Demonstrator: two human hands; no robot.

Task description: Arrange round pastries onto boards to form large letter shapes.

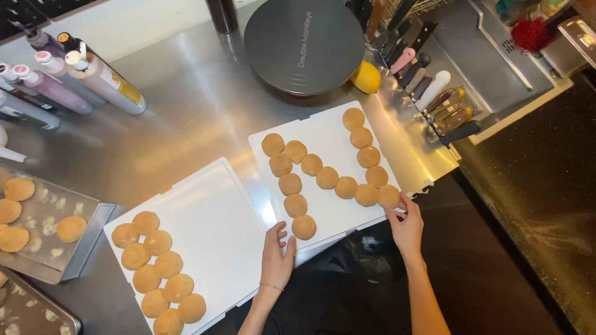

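Observation:
Two white boards lie on a steel counter. The right white board point(323, 133) carries several round tan dough pieces point(327, 178) laid in lines. My left hand point(277, 256) grips its near left edge, close to the lowest dough piece point(303, 227). My right hand point(406, 224) holds its near right corner, fingertips beside another dough piece point(388, 196). The left white board point(211, 223) holds several dough pieces point(158, 270) in two rows along its left side.
A metal tray point(46, 214) with a few dough pieces sits at the left. Squeeze bottles point(93, 77) lie at the back left. A round dark griddle point(304, 43), a yellow lemon point(366, 77), knives point(413, 59) and a sink point(490, 62) are behind.

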